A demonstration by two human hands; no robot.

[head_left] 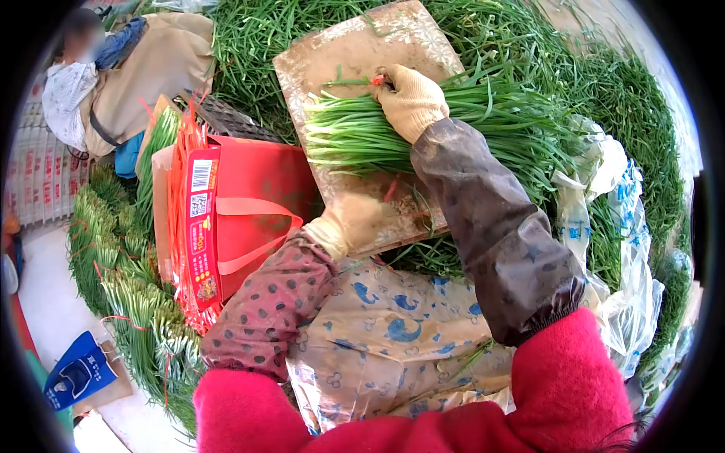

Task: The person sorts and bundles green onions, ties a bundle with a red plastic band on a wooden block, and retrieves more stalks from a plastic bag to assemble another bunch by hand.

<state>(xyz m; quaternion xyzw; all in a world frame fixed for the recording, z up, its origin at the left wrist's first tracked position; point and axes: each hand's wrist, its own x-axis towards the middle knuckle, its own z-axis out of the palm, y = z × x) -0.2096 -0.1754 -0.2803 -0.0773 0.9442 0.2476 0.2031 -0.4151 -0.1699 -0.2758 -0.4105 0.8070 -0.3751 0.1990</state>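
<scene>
A bunch of long green stalks (340,136) lies across a worn, patterned board (325,68), pale ends to the left and leaves to the right. My right hand (411,102), in a cream glove, rests on the bunch's upper side with its fingers curled near a small red-orange bit (377,79); what they pinch is too small to tell. Below the bunch, at the board's lower left edge, my left hand (351,223) is gloved too and blurred by motion, so its fingers cannot be made out. Beside it stands a red bag (260,170) with red strips (185,226) along its left side.
Loose green leaves (529,38) are heaped behind and right of the board. Tied bundles (128,294) line the left. Another person (83,83) is at the upper left. Clear plastic bags (627,279) lie at right; a patterned sheet (400,340) covers my lap.
</scene>
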